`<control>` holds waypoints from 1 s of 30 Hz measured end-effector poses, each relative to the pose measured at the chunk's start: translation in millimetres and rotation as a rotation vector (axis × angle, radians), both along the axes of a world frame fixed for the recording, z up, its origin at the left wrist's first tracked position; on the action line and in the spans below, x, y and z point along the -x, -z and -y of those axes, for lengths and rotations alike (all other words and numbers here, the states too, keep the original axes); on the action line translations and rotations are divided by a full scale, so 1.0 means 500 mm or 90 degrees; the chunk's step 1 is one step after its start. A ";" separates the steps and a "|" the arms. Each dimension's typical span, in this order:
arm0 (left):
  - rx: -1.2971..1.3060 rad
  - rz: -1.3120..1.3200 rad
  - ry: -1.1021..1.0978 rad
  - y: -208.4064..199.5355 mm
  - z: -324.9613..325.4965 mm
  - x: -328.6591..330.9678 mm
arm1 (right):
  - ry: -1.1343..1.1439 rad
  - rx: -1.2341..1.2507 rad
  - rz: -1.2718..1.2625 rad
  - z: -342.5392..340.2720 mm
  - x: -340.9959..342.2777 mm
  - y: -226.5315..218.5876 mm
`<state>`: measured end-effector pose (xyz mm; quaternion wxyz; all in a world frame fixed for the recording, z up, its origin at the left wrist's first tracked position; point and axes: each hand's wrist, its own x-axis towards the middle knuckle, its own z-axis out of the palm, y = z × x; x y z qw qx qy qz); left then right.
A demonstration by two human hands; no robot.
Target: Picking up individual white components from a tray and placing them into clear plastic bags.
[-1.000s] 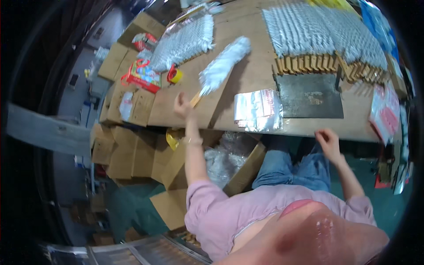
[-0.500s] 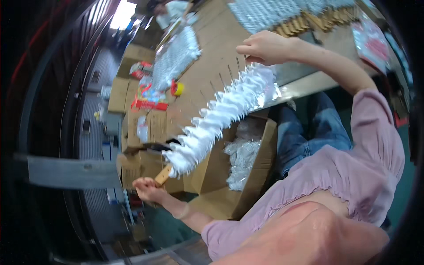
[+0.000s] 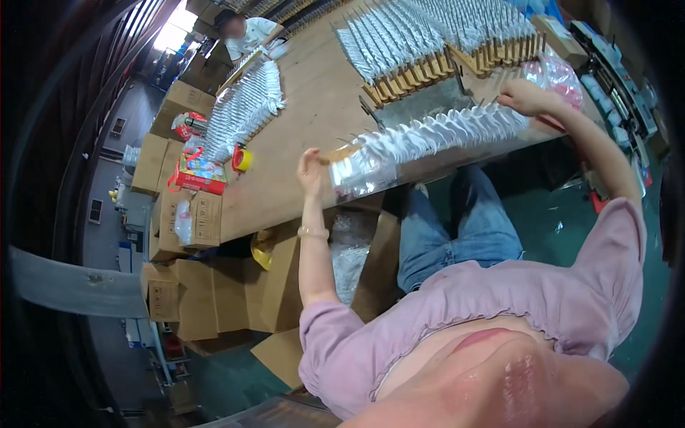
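Along the table's near edge lies a wooden bar with metal pins [image 3: 344, 153], carrying a long row of white, plastic-wrapped pieces [image 3: 442, 135]. My left hand [image 3: 310, 173] is closed at its bare wooden left end, thumb against the wood. My right hand [image 3: 528, 98] is closed at the other end of the row; the part of the bar inside its fingers is hidden. Clear plastic film shows around the row's left end. Just behind the row is a grey metal plate or stand [image 3: 428, 103] on the table.
Similar loaded bars [image 3: 392, 46] stand in rows at the back of the table [image 3: 300, 107]; another batch [image 3: 242, 107] lies at left. A co-worker [image 3: 250, 32] sits at the far left. Yellow tape [image 3: 242, 159], a red bag [image 3: 200, 175] and cardboard boxes [image 3: 196, 217] line the left side.
The loaded bar has swung from a steep slant over the open box to lie nearly level along the table edge. My left hand moved up and right, my right hand rightward.
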<state>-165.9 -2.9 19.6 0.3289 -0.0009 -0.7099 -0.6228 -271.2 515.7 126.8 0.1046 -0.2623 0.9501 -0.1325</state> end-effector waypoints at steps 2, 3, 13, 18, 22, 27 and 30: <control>0.108 -0.019 -0.060 0.065 -0.021 0.053 | 0.026 0.021 -0.163 -0.008 -0.004 0.028; 0.018 0.093 -0.082 0.069 -0.066 0.065 | 0.024 0.016 -0.159 -0.017 0.001 0.049; -0.490 0.433 -0.027 0.007 -0.331 0.003 | 0.195 0.045 -0.320 -0.024 -0.013 0.149; -0.441 0.404 0.071 0.052 -0.358 0.011 | 0.230 0.138 -0.386 -0.026 -0.022 0.193; -0.437 0.408 0.056 0.066 -0.340 0.005 | 0.195 0.202 -0.428 -0.029 -0.016 0.230; -0.417 0.287 0.000 0.066 -0.366 -0.006 | 0.203 0.262 -0.448 -0.016 -0.005 0.239; -0.413 0.200 -0.025 0.051 -0.369 -0.014 | 0.196 0.300 -0.430 -0.015 -0.017 0.247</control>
